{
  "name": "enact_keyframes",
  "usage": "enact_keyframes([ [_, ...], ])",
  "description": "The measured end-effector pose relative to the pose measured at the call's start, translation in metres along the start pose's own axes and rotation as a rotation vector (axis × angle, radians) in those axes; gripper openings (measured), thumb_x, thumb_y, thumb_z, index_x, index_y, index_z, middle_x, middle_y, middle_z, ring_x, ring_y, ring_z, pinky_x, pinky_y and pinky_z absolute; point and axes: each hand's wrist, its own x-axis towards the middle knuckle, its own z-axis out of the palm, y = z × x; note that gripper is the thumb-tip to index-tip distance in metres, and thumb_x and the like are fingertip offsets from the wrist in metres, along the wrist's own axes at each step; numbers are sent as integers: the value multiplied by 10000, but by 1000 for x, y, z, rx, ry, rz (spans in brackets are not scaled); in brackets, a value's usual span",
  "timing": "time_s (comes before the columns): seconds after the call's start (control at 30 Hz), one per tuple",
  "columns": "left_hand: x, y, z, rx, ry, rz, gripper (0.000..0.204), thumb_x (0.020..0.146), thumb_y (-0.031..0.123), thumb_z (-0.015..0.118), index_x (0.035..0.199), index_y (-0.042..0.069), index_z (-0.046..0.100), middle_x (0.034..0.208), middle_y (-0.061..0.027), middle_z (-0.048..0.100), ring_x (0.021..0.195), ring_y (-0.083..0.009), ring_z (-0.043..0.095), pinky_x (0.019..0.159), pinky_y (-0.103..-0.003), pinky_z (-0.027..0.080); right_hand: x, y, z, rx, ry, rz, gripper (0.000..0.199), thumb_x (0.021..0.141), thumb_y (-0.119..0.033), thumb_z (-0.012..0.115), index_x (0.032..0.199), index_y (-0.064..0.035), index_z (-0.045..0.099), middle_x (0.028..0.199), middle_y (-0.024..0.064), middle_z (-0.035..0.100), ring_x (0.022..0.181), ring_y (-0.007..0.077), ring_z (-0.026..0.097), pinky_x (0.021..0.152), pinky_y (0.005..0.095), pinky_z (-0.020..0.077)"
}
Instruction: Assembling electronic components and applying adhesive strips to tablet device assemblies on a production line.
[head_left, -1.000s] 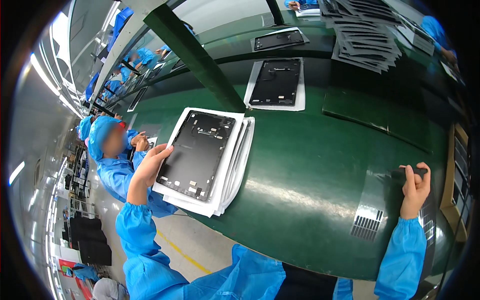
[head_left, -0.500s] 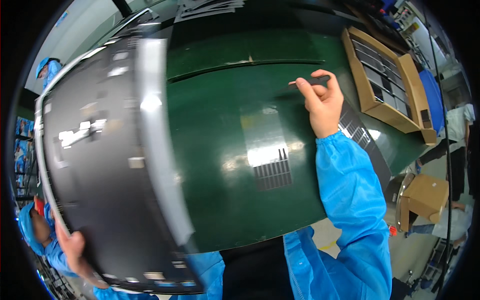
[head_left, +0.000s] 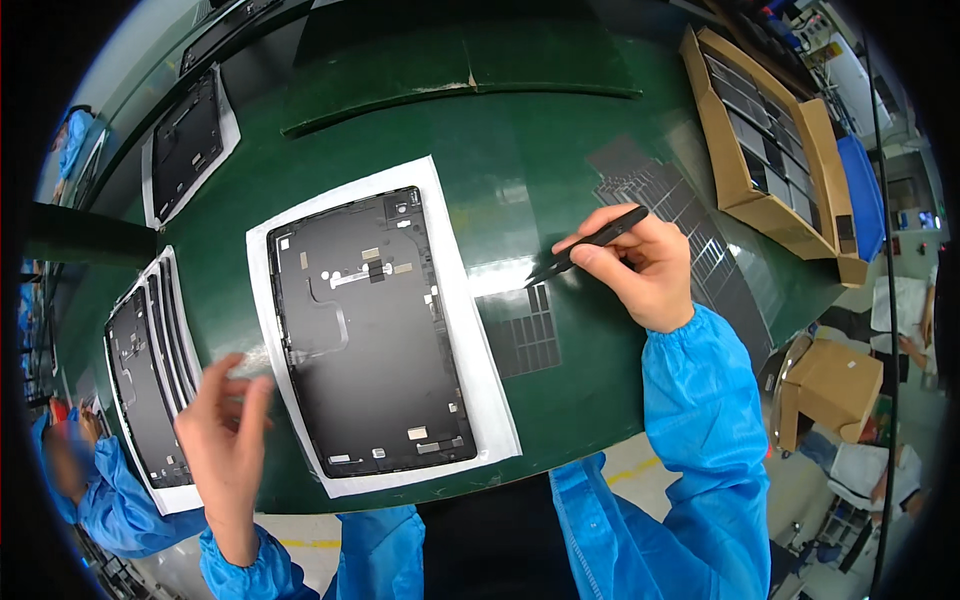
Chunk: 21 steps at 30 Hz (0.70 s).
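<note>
A dark tablet back cover (head_left: 368, 335) on a white sheet (head_left: 480, 380) lies at centre frame on the green table (head_left: 560, 130). Black tweezers (head_left: 585, 245) are pinched in the right hand (head_left: 640, 265); the left hand (head_left: 225, 435), fingers spread, hovers at the sheet's lower left edge. Steadying is best done by the sheet, not the cover.

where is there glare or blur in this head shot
Head view: glare streaks the green table beside the black panel; the left hand is motion-blurred, the right hand with black tweezers sharp; fisheye bends edges toward a dark rim.
</note>
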Motion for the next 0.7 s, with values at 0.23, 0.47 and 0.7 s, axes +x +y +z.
enact_keyframes([
  [0.23, 32, 87, 84, -49, -187, 986, 325, 751, 107, 795, 1040, 19, 674, 1168, -145, 645, 1056, -360, 628, 897, -430, 520, -1, 4, -2, -136, -17, -32, 140, 861, -10, 722, 975, 16, 644, 853, 82, 750, 600, 7, 582, 517, 170, 418],
  [0.47, 51, 84, 143, -10, -186, 1011, 399, 775, 207, 792, 1072, -1, 625, 1247, -131, 602, 1194, -337, 573, 1037, -449, 467, -2, 3, -2, -146, -48, -63, 143, 851, 7, 716, 972, 16, 641, 852, 80, 751, 600, 19, 598, 511, 172, 415],
  [0.7, 51, 86, 146, -25, -181, 974, 408, 759, 204, 802, 1069, 0, 631, 1246, -132, 602, 1202, -336, 572, 1032, -448, 467, -2, 6, -5, -103, -43, -34, 146, 848, 5, 718, 971, 15, 641, 876, 85, 753, 567, 11, 559, 504, 174, 403],
])
